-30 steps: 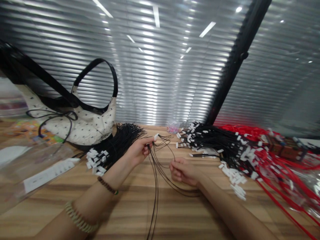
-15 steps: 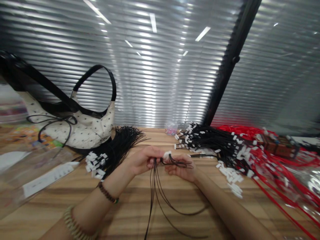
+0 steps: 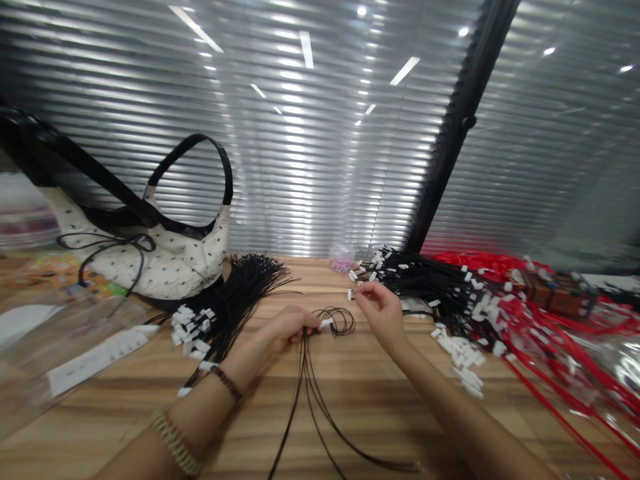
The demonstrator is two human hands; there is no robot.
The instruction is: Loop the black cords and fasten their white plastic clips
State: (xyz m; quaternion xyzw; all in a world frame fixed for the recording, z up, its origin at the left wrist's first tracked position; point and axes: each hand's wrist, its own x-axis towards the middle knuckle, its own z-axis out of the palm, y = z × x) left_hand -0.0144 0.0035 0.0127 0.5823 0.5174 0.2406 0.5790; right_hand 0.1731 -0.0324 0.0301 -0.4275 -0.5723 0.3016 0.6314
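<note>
Near the middle of the wooden table, my left hand (image 3: 295, 325) pinches a few thin black cords (image 3: 306, 373). A white tag (image 3: 326, 323) and small cord loops stick out to the right of its fingertips, while the long ends hang toward me. My right hand (image 3: 381, 310) is apart from these cords, its thumb and forefinger together at a small white tag (image 3: 351, 294) in front of the right pile of black cords (image 3: 425, 277). Whether the fingertips touch that tag is too small to tell.
A dotted white bag (image 3: 165, 263) stands at the left, beside a bundle of black cords (image 3: 250, 280) with white tags. Red cords (image 3: 550, 347) and a brown box (image 3: 555, 293) lie at the right. A small clear container (image 3: 342, 258) sits at the back.
My right hand has left the held cords and moved right and away from me to the tag by the pile. The cord loops now show freely. My left hand has come slightly nearer.
</note>
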